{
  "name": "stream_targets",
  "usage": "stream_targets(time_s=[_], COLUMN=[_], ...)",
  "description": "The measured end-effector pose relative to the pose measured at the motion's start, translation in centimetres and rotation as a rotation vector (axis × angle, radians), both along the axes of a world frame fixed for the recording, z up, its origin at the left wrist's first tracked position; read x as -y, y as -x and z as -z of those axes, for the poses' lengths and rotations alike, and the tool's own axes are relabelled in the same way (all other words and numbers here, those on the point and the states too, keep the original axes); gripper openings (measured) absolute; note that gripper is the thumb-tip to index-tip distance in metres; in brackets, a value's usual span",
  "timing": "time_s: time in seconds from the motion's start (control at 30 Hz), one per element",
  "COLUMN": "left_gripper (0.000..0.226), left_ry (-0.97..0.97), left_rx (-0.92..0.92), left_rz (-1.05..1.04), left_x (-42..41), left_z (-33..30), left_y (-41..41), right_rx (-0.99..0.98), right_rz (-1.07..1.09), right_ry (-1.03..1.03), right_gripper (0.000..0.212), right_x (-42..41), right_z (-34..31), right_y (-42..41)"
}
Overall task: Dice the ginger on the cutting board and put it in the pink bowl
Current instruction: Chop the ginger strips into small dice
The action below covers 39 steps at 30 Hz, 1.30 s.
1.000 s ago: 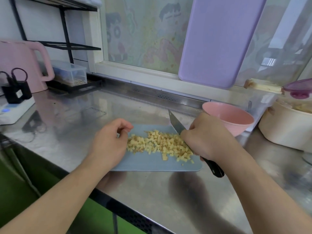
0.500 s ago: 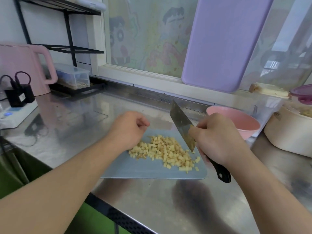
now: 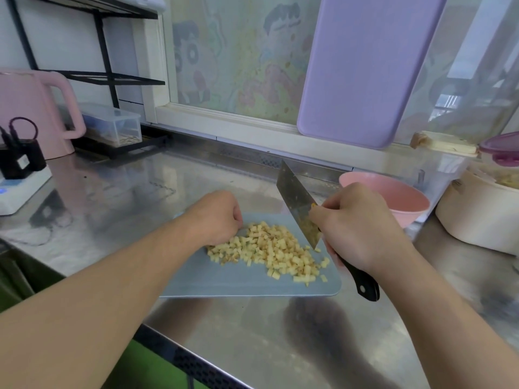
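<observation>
A pile of small yellow ginger cubes lies on the pale blue cutting board. My left hand, fingers curled into a loose fist, rests at the left edge of the pile. My right hand grips the black-handled knife near the blade's base. The blade is raised and tilted, its lower corner just over the right side of the pile, with ginger bits stuck to it. The pink bowl stands behind my right hand, beyond the board.
A cream pot sits at the right. A lilac board leans on the window. A pink kettle, a clear box and a power strip stand at the left. The steel counter's front edge runs near me.
The knife has been lifted from flat against the pile to a raised, tilted position. My left hand has shifted right along the board and closed into a fist beside the ginger.
</observation>
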<state>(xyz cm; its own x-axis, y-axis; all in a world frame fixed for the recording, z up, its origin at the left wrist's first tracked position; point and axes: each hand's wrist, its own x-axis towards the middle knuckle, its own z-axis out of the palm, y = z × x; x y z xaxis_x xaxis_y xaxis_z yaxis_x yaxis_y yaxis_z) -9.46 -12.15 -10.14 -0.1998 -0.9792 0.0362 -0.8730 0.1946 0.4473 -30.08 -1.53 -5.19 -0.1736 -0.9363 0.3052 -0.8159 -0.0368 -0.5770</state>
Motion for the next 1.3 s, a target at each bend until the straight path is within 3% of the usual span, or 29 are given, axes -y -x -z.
stream_targets(time_s=[0.17,0.27,0.4,0.63,0.87,1.07,1.3], left_gripper=[0.037,0.027,0.015,0.015,0.012,0.015,0.018], left_ry=[-0.034,-0.037,0.058,0.304,0.373,0.336,0.32], left_rx=[0.032,-0.032,-0.252,-0.632,-0.936,-0.817,-0.484], left_rz=[0.001,-0.015,-0.069,-0.192,-0.289,-0.196,-0.056], left_x=[0.1,-0.2,-1.1,-4.5,-7.3,-7.4,-7.5], left_z=[0.4,-0.2,-0.6,2.3,3.5,3.6,3.9], left_y=[-0.4,-1.3,-3.3,-7.7,-9.4,-9.1,-8.5], right_rx=[0.003,0.026,0.109,0.495,0.594,0.523,0.448], right_rz=[-0.013,-0.019,-0.052,-0.252,-0.342,-0.33,-0.221], right_ry=[0.006,0.024,0.023,-0.168,-0.366,-0.412,-0.357], right_gripper=[0.044,0.041,0.036,0.035,0.025,0.028,0.035], right_x=[-0.2,-0.3,-0.4,-1.5,-1.8,-2.2,-2.1], right_z=[-0.1,-0.2,-0.1,0.5,2.9,3.1,2.1], right_y=[-0.1,-0.1,-0.4,-3.4,-6.9,-7.9,-6.5])
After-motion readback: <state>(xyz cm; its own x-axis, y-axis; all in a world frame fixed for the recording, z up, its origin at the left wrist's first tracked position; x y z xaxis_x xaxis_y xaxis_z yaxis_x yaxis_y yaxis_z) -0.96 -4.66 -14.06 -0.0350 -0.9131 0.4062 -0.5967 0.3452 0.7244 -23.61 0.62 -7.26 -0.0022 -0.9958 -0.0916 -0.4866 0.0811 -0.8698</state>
